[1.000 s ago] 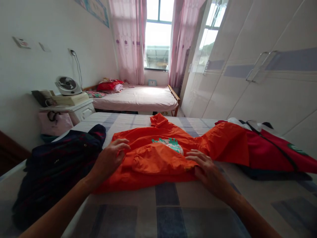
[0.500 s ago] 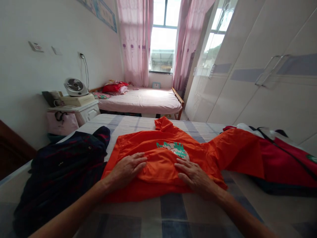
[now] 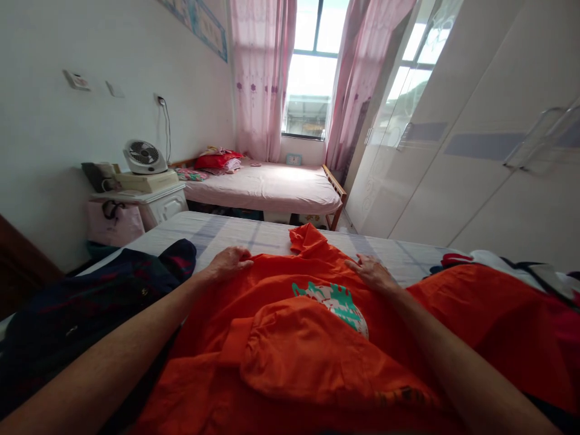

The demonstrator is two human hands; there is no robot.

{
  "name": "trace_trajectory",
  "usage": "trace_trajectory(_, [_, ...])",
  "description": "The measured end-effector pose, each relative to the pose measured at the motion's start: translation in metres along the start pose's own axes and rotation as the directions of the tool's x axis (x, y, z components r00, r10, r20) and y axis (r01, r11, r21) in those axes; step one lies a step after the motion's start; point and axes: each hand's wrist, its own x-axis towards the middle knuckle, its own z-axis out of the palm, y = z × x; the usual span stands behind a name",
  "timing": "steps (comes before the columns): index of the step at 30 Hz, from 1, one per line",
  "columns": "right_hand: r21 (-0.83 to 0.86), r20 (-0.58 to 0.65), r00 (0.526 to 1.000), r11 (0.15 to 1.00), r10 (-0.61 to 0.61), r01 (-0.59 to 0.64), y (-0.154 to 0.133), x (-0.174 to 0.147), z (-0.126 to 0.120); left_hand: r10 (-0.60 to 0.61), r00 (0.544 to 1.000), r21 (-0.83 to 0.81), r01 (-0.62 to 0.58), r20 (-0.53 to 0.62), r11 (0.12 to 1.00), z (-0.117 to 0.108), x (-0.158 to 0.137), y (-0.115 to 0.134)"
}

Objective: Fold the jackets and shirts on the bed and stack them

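Observation:
An orange shirt [image 3: 281, 284] with a green and white print lies spread and rumpled on the bed in front of me. One part of it is bunched up toward me, over the lower edge of the print. My left hand [image 3: 230, 263] is at its far left edge, fingers curled in on the cloth. Across from it, my right hand [image 3: 374, 273] has its fingers closed on the far right edge, beside a short sleeve [image 3: 308, 240]. The fingertips of both hands are partly hidden.
Dark plaid clothing [image 3: 113, 296] lies to my left. On the right is a pile of red, white and dark clothes [image 3: 498, 266]. Beyond this bed [image 3: 231, 232] stand a second bed [image 3: 272, 187], a nightstand [image 3: 165, 202] with a fan [image 3: 145, 157], and a wardrobe [image 3: 453, 169].
Both hands have moved forward from lying flat on the middle of the shirt to its far edges. The shirt's near part now reaches closer to me, and the view has shifted slightly.

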Motion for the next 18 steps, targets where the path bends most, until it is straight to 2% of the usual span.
trace_trajectory(7, [0.101,0.009,0.997,0.992,0.080,-0.081,-0.005,0.024,0.005,-0.053,0.999,0.008,0.053,-0.013,0.999,-0.001,0.010,-0.011])
trace_trajectory(13, [0.276,0.033,0.999,0.961,0.006,-0.015,-0.005,0.025,-0.010,0.038,0.995,0.007,-0.039,0.095,0.999,-0.023,0.001,-0.016])
trace_trajectory(15, [0.321,-0.012,1.000,0.947,-0.008,0.011,-0.006,0.017,-0.020,0.064,0.997,0.037,-0.065,0.045,0.997,-0.032,-0.011,-0.007])
trace_trajectory(18, [0.449,-0.131,0.991,0.891,-0.013,0.071,0.000,-0.008,-0.033,0.177,0.976,0.152,-0.157,-0.128,0.976,-0.040,-0.044,0.009])
